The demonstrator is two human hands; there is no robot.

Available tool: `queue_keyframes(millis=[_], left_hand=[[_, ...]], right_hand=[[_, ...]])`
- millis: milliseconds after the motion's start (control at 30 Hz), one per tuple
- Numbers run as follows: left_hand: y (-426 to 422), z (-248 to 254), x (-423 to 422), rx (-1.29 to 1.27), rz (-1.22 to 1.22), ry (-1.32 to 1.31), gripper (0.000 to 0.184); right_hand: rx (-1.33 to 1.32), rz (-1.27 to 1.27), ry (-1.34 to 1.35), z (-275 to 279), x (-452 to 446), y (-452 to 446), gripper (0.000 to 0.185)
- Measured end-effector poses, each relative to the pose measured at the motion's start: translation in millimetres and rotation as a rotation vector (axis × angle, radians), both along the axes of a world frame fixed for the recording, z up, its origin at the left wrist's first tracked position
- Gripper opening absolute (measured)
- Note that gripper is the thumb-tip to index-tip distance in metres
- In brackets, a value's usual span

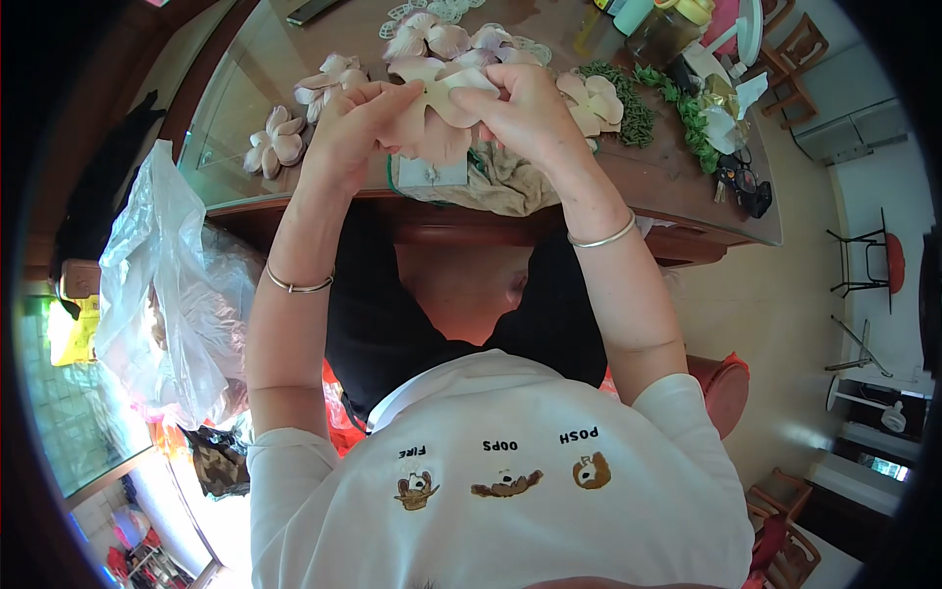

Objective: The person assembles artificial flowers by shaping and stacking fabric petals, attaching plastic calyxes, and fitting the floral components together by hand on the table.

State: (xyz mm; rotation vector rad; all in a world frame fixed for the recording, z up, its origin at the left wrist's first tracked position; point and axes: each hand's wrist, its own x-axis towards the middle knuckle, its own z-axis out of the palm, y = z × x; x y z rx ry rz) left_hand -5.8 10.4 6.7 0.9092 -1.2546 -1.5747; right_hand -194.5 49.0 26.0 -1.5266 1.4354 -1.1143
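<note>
Between both hands, above the table's front edge, is a pale pink artificial flower petal piece (442, 133) with broad rounded lobes and a small dark spot near its middle. My left hand (358, 123) pinches its left side between thumb and fingers. On the other side, my right hand (530, 108) grips the right lobes, thumb on top. Just below the petals lie a light grey box (432, 172) and a crumpled beige cloth (515, 182). Assembled pinkish flowers (275, 142) rest left of my left hand, and a cream petal piece (592, 104) lies right of my right hand.
More artificial flowers (427, 37) lie behind my hands on the glass-topped table (231, 167). Green garland (687, 118), a jar (667, 39) and dark glasses (751, 182) are on the right. A clear plastic bag (162, 285) hangs at the left.
</note>
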Motion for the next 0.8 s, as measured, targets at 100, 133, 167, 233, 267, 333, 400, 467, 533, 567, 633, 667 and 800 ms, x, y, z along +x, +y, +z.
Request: queue_keyframes(millis=[100,133,167,233,267,333,400,467,533,567,633,667,800], left_hand=[[4.1,4.2,-2.3,0.129,0.054,0.03,0.018],[3.7,3.0,-1.5,0.129,0.055,0.03,0.018],[2.3,0.1,-0.4,0.121,0.052,0.051,0.019],[-1.7,-8.6,1.4,0.105,0.043,0.092,0.02],[-3.7,-13.0,1.4,0.096,0.038,0.113,0.02],[-7.1,-26.5,-0.8,0.07,0.023,0.143,0.022],[-9.0,-38.3,-3.7,0.017,-0.007,0.202,0.024],[-9.9,-42.9,-3.0,-0.008,-0.023,0.232,0.025],[-10.2,-41.3,-1.4,0.005,0.005,0.224,0.023],[-9.1,-41.2,0.2,0.014,0.02,0.22,0.022],[-4.5,-41.4,4.6,0.037,0.048,0.209,0.021],[-1.8,-41.5,6.3,0.049,0.06,0.204,0.02],[7.6,-41.5,11.3,0.094,0.1,0.188,0.018]], right_hand=[[0.032,0.052,-0.091,-1.3,0.3,0.8,0.017],[0.032,0.053,-0.09,-1.5,0.5,1.1,0.017],[0.036,0.059,-0.103,-1.7,0.9,1.4,0.017],[0.044,0.069,-0.128,-2.2,1.3,2.0,0.017],[0.047,0.073,-0.141,-2.7,1.2,2.0,0.018],[0.056,0.071,-0.111,-8.2,-0.6,-0.7,0.018],[0.071,0.067,-0.05,-17.4,-3.5,-5.6,0.017],[0.081,0.065,-0.02,-25.0,-5.3,-7.9,0.017],[0.107,0.089,-0.136,-30.6,-6.4,-10.0,0.015],[0.123,0.102,-0.195,-33.9,-6.9,-10.7,0.014],[0.146,0.113,-0.257,-37.6,-8.3,-10.4,0.013],[0.149,0.109,-0.29,-36.1,-11.0,-9.0,0.012],[0.158,0.084,-0.385,-34.7,-33.9,-5.8,0.009]])
